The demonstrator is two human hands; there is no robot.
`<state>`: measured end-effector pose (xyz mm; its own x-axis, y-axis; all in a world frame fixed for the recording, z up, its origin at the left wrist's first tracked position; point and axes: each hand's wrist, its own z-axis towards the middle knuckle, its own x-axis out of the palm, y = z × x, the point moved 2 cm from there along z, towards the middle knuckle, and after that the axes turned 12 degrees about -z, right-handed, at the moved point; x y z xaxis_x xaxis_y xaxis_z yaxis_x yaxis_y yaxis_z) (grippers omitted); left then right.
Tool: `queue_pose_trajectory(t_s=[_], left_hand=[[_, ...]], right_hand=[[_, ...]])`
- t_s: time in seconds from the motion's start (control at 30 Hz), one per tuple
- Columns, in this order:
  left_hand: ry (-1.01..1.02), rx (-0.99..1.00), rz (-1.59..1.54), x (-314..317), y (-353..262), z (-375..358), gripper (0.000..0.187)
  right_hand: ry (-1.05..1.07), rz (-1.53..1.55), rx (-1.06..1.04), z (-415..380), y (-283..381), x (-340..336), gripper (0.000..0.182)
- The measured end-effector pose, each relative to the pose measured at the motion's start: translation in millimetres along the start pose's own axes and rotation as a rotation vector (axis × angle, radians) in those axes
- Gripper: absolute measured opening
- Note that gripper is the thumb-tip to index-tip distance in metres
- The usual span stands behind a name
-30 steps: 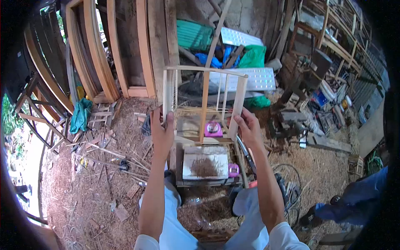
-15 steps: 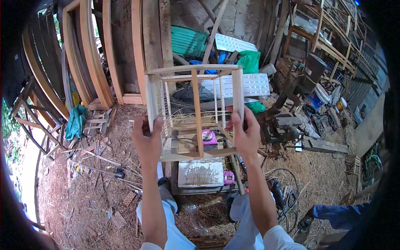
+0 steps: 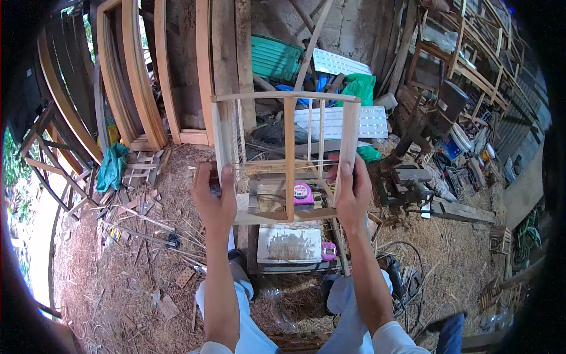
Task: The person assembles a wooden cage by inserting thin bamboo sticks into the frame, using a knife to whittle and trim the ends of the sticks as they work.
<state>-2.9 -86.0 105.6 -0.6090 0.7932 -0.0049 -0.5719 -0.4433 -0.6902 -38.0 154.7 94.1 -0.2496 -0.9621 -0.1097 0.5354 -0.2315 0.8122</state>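
I hold a small wooden cage frame (image 3: 289,147) up in front of me, upright, with thin bamboo bars between its slats. My left hand (image 3: 213,199) grips its lower left post. My right hand (image 3: 352,194) grips its lower right post. Below the frame stands a low work stand with a white board (image 3: 289,243) strewn with fine shavings. A pink tape measure (image 3: 303,193) shows through the frame, and a smaller pink item (image 3: 328,250) lies by the board.
Wooden door frames (image 3: 147,76) lean at the back left. A green cloth (image 3: 111,166) lies on the sawdust floor amid offcuts. Machines and tools (image 3: 413,183) crowd the right. Another person's blue-clad leg (image 3: 451,333) shows at the bottom right.
Over the last second I raised the cage frame and drew it closer, then turned it slightly, so its front face now looks squarer to me. The other person's leg moved left and down.
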Motion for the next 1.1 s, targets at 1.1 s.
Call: queue_pose_trajectory(t_s=[1.1], left_hand=[[0.517, -0.361, 0.011, -3, 61, -108, 0.041]], right_hand=[[0.405, -0.296, 0.121, -69, -122, -57, 0.084]])
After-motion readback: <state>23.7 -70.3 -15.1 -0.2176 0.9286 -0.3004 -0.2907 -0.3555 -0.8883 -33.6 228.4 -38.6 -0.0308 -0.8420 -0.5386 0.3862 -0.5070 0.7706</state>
